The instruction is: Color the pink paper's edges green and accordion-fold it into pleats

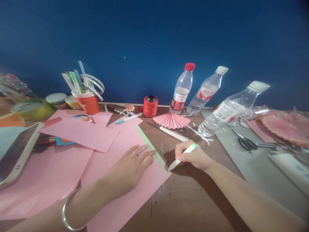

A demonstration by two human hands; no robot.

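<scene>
My left hand (135, 162) lies flat with fingers outstretched on a sheet of pink paper (120, 196), holding nothing. Along the sheet's right edge runs a light green band (154, 149). A white marker (182, 157) with a green end is gripped in my right hand (193, 156), its tip down at the near right corner of the sheet, where the band ends. Just beyond my right hand sit a pleated pink paper fan (171, 120) and a white-handled utility knife (172, 132).
Three water bottles, one red-capped (181, 90), stand behind the fan, near a red thread spool (150, 107). A red paper cup (88, 102) of markers is at back left, a phone (19, 154) at left. Black-handled scissors (246, 143) rest on a grey mat (241, 161) at right.
</scene>
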